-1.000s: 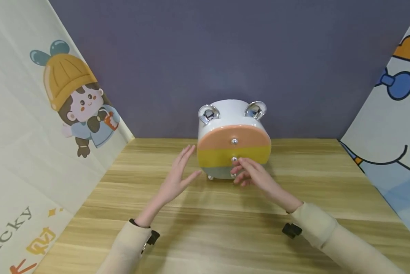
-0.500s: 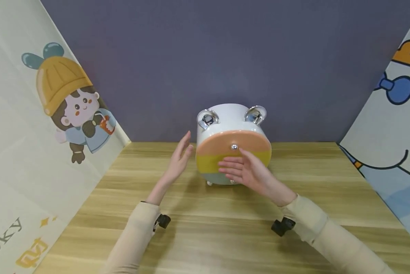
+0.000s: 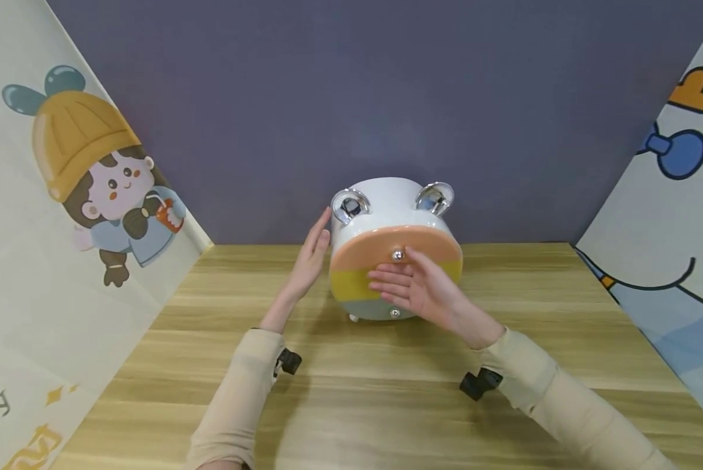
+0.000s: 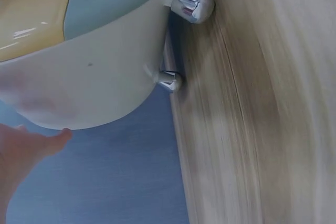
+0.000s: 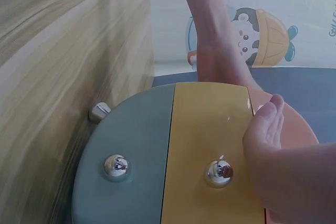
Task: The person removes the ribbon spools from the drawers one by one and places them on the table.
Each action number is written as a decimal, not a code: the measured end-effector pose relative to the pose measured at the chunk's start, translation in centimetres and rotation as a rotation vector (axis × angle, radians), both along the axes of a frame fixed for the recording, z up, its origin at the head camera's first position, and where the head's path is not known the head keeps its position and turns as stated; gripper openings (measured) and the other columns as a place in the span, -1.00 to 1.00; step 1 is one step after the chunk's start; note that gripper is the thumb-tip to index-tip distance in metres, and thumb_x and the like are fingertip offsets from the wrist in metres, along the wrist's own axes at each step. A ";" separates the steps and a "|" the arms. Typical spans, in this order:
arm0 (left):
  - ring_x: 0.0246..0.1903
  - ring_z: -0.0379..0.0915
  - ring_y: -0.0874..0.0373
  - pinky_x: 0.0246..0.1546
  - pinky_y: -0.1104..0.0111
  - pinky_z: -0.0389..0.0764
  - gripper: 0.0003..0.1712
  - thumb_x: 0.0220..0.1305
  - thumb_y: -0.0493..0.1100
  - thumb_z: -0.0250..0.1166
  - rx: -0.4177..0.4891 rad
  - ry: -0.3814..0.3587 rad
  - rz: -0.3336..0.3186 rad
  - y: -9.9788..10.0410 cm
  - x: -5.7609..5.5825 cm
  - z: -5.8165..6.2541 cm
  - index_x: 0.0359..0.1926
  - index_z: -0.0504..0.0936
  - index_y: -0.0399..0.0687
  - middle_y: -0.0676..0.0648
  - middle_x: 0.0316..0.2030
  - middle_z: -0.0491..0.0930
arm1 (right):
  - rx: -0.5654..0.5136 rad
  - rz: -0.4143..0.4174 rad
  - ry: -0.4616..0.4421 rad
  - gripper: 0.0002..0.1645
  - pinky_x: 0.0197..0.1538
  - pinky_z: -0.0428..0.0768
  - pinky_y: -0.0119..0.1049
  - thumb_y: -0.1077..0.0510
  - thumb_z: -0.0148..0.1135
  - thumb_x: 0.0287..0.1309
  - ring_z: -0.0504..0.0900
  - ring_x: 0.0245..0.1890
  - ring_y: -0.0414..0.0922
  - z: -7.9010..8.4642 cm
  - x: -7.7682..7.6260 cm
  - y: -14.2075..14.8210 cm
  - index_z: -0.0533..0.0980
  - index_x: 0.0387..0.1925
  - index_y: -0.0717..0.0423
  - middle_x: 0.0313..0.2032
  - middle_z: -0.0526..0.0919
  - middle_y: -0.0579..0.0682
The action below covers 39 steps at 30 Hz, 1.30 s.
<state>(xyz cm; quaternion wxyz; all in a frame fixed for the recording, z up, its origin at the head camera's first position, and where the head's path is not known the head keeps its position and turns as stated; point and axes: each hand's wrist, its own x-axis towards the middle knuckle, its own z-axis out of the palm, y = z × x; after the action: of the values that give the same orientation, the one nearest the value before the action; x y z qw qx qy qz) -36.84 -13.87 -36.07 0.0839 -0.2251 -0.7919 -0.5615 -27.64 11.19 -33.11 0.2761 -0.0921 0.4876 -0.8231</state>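
Note:
A small rounded drawer box (image 3: 380,202) with silver ears stands on the wooden table near the dark back wall. Its front has an orange, a yellow and a grey-green drawer. Silver knobs show on the yellow drawer (image 5: 210,145) and the grey-green drawer (image 5: 126,135) in the right wrist view. My left hand (image 3: 305,266) lies along the box's left side, fingers straight; whether it touches is unclear. Before the front, my right hand (image 3: 424,290) is held with extended fingers, covering the middle knob in the head view. Neither hand holds anything.
The wooden table (image 3: 351,405) reaches from the back wall (image 3: 257,117) toward me. A printed cartoon panel (image 3: 10,261) stands on the left and another panel (image 3: 668,261) on the right. Short silver feet (image 4: 191,6) lift the box off the table.
My left hand has moved forward and up along the box's left side. My right hand's fingers, bent near the middle knob before, have straightened and shifted slightly left. The box's drawers look unchanged.

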 end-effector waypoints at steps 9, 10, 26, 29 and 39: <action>0.59 -0.27 -0.09 0.59 -0.04 -0.15 -0.38 0.61 -0.08 -0.24 -0.029 -0.029 -0.059 0.5 2.0 2.1 0.58 -0.08 -0.06 -0.13 0.60 -0.17 | -0.015 -0.003 -0.011 -0.35 0.14 0.63 -0.39 -0.24 -0.31 0.53 0.68 0.03 -0.13 0.1 -0.4 -0.4 0.30 0.21 0.23 -0.05 0.73 -0.06; 0.59 -0.26 -0.09 0.59 -0.05 -0.13 -0.38 0.61 -0.08 -0.24 -0.022 -0.023 -0.065 0.5 1.7 1.9 0.58 -0.08 -0.04 -0.13 0.59 -0.16 | -0.013 -0.002 -0.007 -0.36 0.14 0.62 -0.40 -0.23 -0.31 0.54 0.68 0.02 -0.14 0.1 -0.4 -0.4 0.32 0.19 0.21 -0.06 0.73 -0.07; 0.59 -0.21 0.07 0.59 0.03 -0.08 -0.42 0.58 0.00 -0.10 0.003 -0.013 -0.082 0.4 -1.1 -0.1 0.51 0.18 -0.02 0.04 0.59 -0.05 | -0.128 -0.097 -0.124 -0.50 -0.03 0.61 -0.44 -0.14 -0.17 0.53 0.65 -0.17 -0.23 0.1 -0.5 -0.9 0.57 -0.16 0.11 -0.23 0.75 -0.07; 0.59 -0.22 0.09 0.60 0.06 -0.08 -0.42 0.58 -0.01 -0.11 0.004 -0.020 -0.089 0.4 -1.2 -0.1 0.52 0.17 0.00 0.05 0.59 -0.06 | -0.147 -0.126 -0.134 -0.53 -0.09 0.59 -0.46 -0.13 -0.16 0.53 0.63 -0.21 -0.24 0.0 -0.5 -1.2 0.55 -0.16 0.11 -0.26 0.73 -0.08; 0.59 -0.26 -0.01 0.60 0.06 -0.14 -0.42 0.58 -0.13 -0.14 0.001 -0.064 -0.096 0.8 1.3 2.4 0.53 0.11 -0.14 -0.10 0.59 -0.11 | -0.147 -0.175 -0.133 -0.55 -0.19 0.56 -0.49 -0.13 -0.15 0.52 0.61 -0.30 -0.27 0.0 -0.2 -1.8 0.54 -0.22 0.08 -0.34 0.71 -0.11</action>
<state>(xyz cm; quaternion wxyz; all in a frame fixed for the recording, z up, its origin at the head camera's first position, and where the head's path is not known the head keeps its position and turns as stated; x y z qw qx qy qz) -35.54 -13.04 -33.65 0.0318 -0.2448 -0.7822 -0.5720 -27.83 9.39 -33.07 0.2273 -0.0143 0.4128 -0.8819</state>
